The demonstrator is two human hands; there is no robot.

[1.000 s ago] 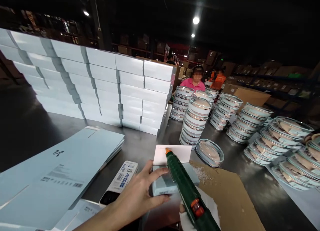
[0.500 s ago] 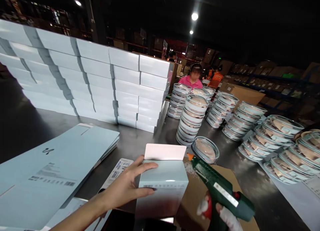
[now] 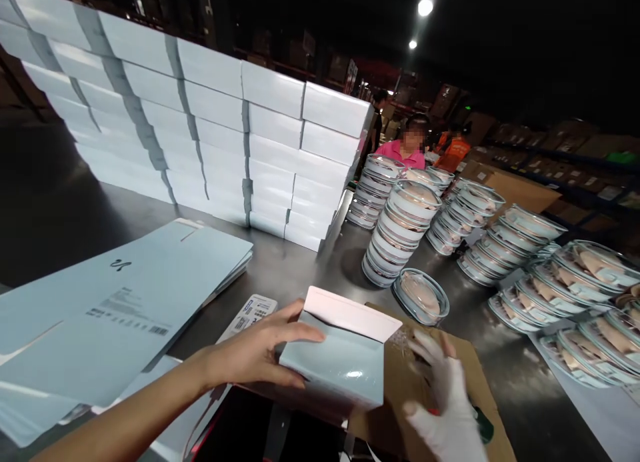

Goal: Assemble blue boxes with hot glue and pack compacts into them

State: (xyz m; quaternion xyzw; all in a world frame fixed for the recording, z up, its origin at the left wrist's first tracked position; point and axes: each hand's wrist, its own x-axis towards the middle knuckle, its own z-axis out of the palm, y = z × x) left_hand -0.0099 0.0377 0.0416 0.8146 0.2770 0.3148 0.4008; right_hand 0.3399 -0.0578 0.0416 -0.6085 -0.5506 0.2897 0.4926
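Two hands work here: the bare left hand [image 3: 255,352] and the gloved right hand [image 3: 443,409]. One open box [image 3: 335,365] sits between them. One single glass dish [image 3: 421,297] lies apart from about eight dish stacks [image 3: 400,239]. One flat carton pile [image 3: 115,302] lies left.

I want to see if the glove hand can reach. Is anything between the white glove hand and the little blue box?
Nothing visible. The gloved right hand hovers over the cardboard sheet, just right of the blue box, with only bare cardboard between them. The left hand grips the box's other side.
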